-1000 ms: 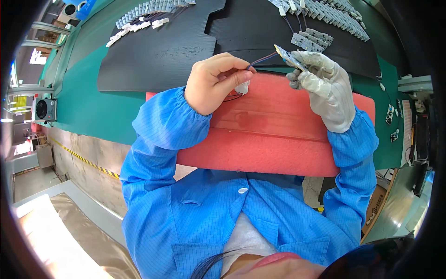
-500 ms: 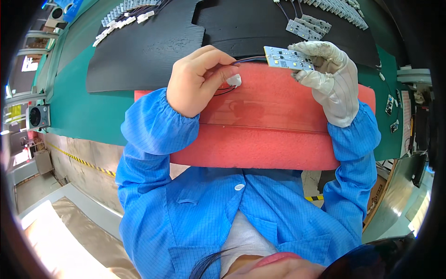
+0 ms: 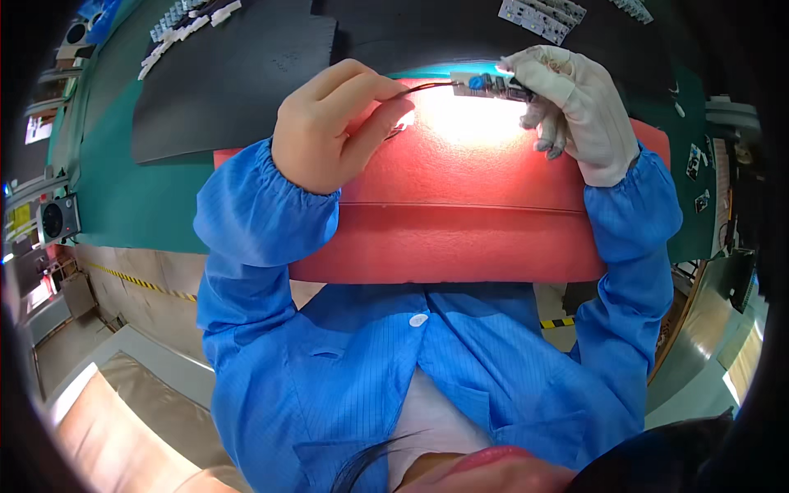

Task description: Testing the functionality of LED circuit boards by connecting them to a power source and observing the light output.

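Head view showed the bare left hand (image 3: pixel 333 123) pinching a thin dark wire (image 3: pixel 427 85) joined to the lit small board (image 3: pixel 491 85), which the gloved right hand (image 3: pixel 575 107) gripped above the red pad (image 3: pixel 460 214), more boards (image 3: pixel 542 16) seemingly untouched.

Blue smock with elastic cuffs; bare left hand (image 3: pixel 325 131), white-gloved right hand (image 3: pixel 575 111).

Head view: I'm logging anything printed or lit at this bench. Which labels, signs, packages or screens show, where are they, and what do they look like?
Yellow sign: far left edge, small yellow rectangle, too blurred to make out more.
Striped tape: on the floor at lower left, thin yellow and black line.
Second striped tape piece: by the right sleeve, short yellow and black strip.
No packages or screens can be made out.
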{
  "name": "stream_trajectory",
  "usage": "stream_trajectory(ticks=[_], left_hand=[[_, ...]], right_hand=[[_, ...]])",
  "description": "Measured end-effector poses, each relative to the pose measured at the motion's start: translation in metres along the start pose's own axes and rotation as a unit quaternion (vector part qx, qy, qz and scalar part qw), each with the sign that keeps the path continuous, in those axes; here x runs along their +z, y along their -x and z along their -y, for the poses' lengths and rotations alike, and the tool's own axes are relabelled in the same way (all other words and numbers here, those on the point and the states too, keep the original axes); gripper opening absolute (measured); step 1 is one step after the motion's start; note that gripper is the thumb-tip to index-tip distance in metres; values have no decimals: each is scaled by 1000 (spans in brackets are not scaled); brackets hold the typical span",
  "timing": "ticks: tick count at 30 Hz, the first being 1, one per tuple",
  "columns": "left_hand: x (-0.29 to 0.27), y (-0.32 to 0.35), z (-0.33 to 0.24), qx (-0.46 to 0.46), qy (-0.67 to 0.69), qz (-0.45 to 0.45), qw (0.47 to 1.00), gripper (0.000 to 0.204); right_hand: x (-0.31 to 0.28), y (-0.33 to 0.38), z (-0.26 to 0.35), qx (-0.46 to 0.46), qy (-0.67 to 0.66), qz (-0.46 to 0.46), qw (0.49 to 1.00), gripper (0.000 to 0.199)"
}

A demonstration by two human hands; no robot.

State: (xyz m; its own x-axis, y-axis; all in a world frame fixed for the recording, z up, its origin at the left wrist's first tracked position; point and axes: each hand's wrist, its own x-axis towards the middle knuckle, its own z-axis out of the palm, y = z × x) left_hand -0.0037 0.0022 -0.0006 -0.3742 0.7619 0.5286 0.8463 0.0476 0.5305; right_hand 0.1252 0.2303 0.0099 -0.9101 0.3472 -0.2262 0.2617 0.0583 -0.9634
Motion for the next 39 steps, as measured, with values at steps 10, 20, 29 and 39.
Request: stream_trajectory(ticks=[10,20,29,39], left_hand=[[1,-2,2,5,-6,6,1000,13],[5,-12,-7,-30,67,33,997,14],[-25,-35,-33,-212,268,-65,937,16],[-40,-75,119,-80,-507,32,858,24]], right_hand=[[1,-2,0,-21,-35,-23,999,41],[-4,-3,-6,16,-19,-34,999,51],[-5,-4,-7,-53,-117,51,990,41],[-27,-28,-10,-400,477,-352,699,22]])
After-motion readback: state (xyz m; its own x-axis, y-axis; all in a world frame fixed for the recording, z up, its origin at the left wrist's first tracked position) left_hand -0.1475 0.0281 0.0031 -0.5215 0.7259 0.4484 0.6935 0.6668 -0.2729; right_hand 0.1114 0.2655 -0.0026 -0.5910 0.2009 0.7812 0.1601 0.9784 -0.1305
